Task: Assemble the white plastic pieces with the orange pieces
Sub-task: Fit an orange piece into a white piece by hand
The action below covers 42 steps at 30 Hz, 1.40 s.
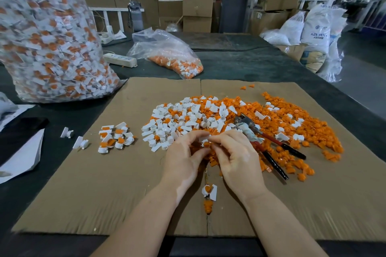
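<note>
My left hand (184, 158) and my right hand (236, 156) meet over the cardboard sheet (87, 194), fingertips together on one small white piece with an orange piece (205, 141) in it. Just beyond them lies a heap of loose white pieces (183, 121), and a wider spread of orange pieces (296, 129) runs to the right. A small group of joined white-and-orange pieces (116, 136) sits to the left. One more joined piece (209, 191) lies between my wrists, with an orange bit (207, 206) below it.
Red-and-black-handled pliers (269, 144) lie in the orange spread, right of my right hand. A big clear bag of joined pieces (48, 33) stands back left, a smaller bag (167, 54) behind the heap, a power strip (120, 60) between them. A phone (18, 131) lies at the left edge.
</note>
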### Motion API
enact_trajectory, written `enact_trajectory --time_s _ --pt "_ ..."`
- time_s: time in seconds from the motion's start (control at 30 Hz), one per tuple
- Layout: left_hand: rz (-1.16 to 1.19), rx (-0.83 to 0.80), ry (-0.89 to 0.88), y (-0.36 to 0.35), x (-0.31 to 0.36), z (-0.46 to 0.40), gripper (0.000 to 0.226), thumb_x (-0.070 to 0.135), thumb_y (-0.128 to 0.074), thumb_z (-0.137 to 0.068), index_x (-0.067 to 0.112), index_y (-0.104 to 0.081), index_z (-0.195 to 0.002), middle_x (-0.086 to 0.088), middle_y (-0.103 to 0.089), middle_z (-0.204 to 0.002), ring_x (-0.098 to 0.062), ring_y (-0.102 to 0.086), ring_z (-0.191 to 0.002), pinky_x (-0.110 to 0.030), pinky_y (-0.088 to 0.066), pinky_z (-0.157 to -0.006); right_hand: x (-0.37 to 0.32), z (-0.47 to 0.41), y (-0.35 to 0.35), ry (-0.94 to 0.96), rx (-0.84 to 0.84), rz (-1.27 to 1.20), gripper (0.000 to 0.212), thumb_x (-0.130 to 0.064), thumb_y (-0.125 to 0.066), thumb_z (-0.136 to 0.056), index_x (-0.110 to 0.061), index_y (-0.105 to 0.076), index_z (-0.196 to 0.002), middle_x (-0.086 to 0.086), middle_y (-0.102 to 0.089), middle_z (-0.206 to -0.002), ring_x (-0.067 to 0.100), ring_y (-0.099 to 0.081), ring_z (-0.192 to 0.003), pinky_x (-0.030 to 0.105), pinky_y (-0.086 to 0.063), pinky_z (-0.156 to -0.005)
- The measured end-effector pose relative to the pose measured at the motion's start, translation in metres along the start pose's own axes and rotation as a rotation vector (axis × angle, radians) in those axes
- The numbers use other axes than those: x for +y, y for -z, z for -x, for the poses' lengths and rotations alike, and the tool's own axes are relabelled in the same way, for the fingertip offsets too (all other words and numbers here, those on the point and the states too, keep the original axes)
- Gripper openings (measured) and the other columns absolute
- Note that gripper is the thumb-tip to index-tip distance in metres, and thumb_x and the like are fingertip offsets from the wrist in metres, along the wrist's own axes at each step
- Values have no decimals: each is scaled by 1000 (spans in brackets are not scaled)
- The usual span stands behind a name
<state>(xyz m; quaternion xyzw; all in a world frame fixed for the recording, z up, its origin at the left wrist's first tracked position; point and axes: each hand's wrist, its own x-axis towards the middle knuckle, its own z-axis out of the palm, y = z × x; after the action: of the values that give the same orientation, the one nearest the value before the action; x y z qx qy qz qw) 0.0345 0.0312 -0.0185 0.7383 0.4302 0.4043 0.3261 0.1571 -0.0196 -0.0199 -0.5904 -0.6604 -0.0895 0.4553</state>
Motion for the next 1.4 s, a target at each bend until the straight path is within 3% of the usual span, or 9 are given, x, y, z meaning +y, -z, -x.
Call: enact_trajectory --time_s 0.23,0.37,0.5,0.57,0.73,1.0,1.1,1.2,1.4 --pt "48 74 -19 -2 1 1 36 16 -68 -84 44 -53 -102 21 -57 -92 0 -54 -88 -6 -41 -76 0 0 -1 43 18 48 12 -2 -66 -83 -5 -70 -94 6 -66 -87 21 -61 -85 37 -53 -77" --pt "-47 204 -29 8 -4 -3 17 18 -66 -85 30 -64 -97 22 -51 -88 -13 -52 -97 -26 -41 -83 1 1 -2 51 27 58 10 -5 -64 -85 -5 -69 -93 4 -66 -86 21 -61 -84 38 -52 -74" --pt "-173 452 114 45 -23 -14 13 16 -65 -85 27 -66 -93 6 -48 -94 -24 -43 -107 -22 -25 -83 1 1 -4 46 32 63 10 0 -66 -83 -5 -70 -91 4 -65 -84 21 -60 -82 38 -52 -72" --pt "-375 516 236 65 -36 -20 13 18 -62 -88 22 -69 -99 -6 -50 -107 -30 -39 -113 -30 -24 -89 1 1 -4 44 38 65 9 0 -66 -83 -4 -69 -90 5 -65 -83 21 -60 -81 38 -52 -71" --pt "-604 429 414 89 -56 -22 21 25 -53 -93 22 -67 -109 -9 -45 -123 -33 -32 -120 -43 -24 -96 0 1 -6 54 32 77 9 0 -64 -84 -4 -69 -90 5 -65 -84 21 -61 -80 36 -52 -72" --pt "-558 421 260 78 -51 -20 24 18 -60 -89 23 -67 -111 -3 -50 -121 -29 -34 -119 -39 -22 -95 1 2 -6 63 25 107 9 2 -67 -81 -5 -69 -87 5 -65 -82 21 -61 -78 33 -52 -72" --pt "-402 306 36 65 -37 -15 14 14 -66 -85 18 -72 -97 3 -53 -100 -20 -42 -102 -24 -27 -85 1 2 -6 60 25 112 10 2 -68 -80 -5 -69 -87 4 -65 -82 20 -61 -78 33 -52 -71" --pt "-238 55 -51 56 -21 -11 11 14 -69 -83 24 -71 -84 13 -59 -88 -9 -51 -82 -11 -34 -67 1 2 -6 57 22 115 10 1 -68 -81 -5 -69 -88 4 -66 -82 20 -61 -78 32 -52 -72" --pt "-200 -400 -105 49 -10 -7 15 32 -77 -73 37 -66 -81 10 -58 -87 -3 -51 -81 -13 -39 -69 2 2 -6 33 25 110 9 1 -67 -82 -5 -69 -88 4 -65 -83 20 -61 -81 31 -50 -74"
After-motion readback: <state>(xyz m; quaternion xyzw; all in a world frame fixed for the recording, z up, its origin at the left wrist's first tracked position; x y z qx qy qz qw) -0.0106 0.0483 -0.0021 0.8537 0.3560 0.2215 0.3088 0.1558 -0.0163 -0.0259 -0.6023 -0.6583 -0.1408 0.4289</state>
